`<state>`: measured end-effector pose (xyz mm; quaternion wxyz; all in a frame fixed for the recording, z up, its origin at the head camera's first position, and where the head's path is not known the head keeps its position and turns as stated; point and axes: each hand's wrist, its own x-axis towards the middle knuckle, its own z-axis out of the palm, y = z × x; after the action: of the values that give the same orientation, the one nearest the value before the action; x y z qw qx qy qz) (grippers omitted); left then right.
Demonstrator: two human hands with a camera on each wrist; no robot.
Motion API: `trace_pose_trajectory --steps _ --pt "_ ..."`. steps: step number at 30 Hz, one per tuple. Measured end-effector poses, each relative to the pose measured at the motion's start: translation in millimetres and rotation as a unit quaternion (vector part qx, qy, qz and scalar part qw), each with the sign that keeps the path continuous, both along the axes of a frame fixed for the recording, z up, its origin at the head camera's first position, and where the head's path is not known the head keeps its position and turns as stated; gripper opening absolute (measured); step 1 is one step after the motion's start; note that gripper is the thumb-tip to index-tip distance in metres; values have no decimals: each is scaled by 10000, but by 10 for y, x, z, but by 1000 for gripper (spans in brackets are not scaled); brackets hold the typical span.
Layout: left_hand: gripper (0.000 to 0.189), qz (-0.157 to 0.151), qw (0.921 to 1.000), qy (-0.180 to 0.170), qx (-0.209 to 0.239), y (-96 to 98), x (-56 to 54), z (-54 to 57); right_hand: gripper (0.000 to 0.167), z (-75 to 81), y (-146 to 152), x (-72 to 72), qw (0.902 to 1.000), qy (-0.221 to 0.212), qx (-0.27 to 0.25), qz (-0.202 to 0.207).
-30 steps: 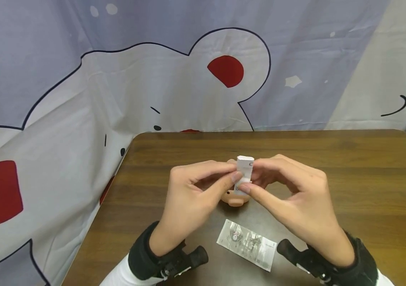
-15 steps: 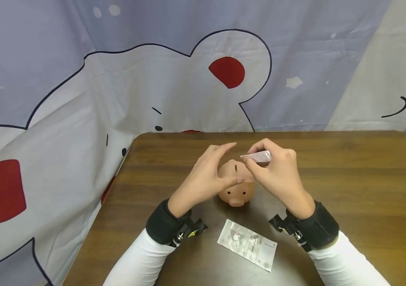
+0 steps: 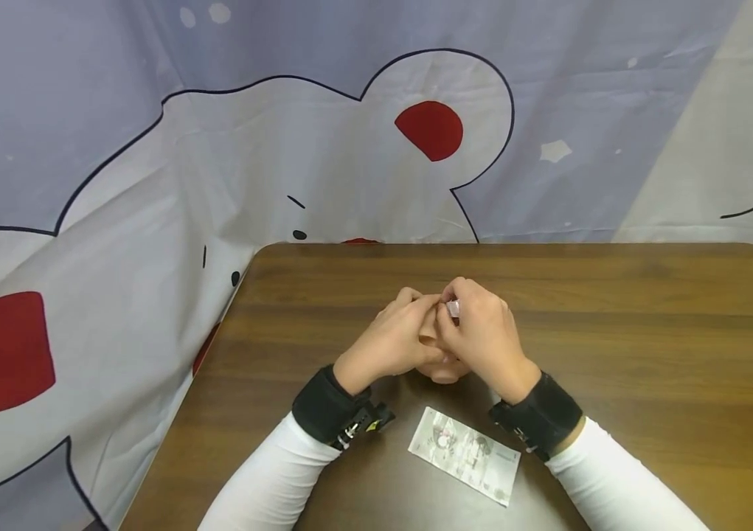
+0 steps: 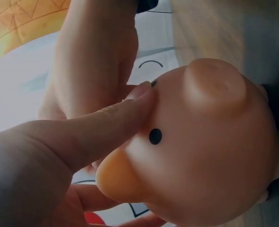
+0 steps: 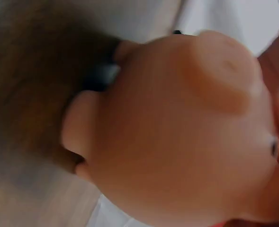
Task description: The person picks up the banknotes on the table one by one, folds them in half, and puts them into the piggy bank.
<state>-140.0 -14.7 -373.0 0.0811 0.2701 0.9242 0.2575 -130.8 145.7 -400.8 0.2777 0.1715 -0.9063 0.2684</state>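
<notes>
A peach-coloured piggy bank [image 3: 445, 373] stands on the table, largely covered by both hands in the head view. My left hand [image 3: 386, 341] holds its head from the left; in the left wrist view the thumb [image 4: 125, 111] lies on its face near the eyes. At the top of the bank, my right hand [image 3: 484, 335] pinches a folded banknote [image 3: 453, 308], of which a small pale end shows. The fingers hide the slot and the note's lower end. In the right wrist view the blurred piggy bank [image 5: 172, 137] fills most of the picture.
Another banknote [image 3: 465, 453] lies flat on the brown wooden table [image 3: 648, 354], nearer to me than the piggy bank. Behind the table's far edge hangs a printed curtain [image 3: 296, 155].
The right hand took the folded banknote from between both hands and brought it down onto the bank's top. The left hand let go of the note and moved onto the piggy bank.
</notes>
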Motion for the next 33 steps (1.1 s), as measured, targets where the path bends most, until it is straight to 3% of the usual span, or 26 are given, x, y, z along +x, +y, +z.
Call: trace_pose_trajectory --steps 10,14,17,21,24,27,33 --pt "74 60 10000 5 -16 -48 -10 -3 12 -56 -113 21 9977 -206 634 -147" --pt "73 101 9999 6 22 -67 -13 -2 14 -52 -104 -7 9955 -567 761 -19" --pt "74 147 9998 -88 41 -79 -7 4 16 83 -56 26 9923 -1074 498 354" --pt "78 204 9996 -189 85 -79 2 14 22 348 45 103 9810 -1605 -84 1090" --pt "80 191 9996 -184 132 -73 4 20 19 473 113 135 9750 -1678 -270 1432" --pt "79 148 9997 -120 139 -65 2 20 13 500 155 126 9747 -1598 -304 1532" --pt "80 139 9999 21 57 -86 10 5 7 371 154 28 9795 -1320 -359 1480"
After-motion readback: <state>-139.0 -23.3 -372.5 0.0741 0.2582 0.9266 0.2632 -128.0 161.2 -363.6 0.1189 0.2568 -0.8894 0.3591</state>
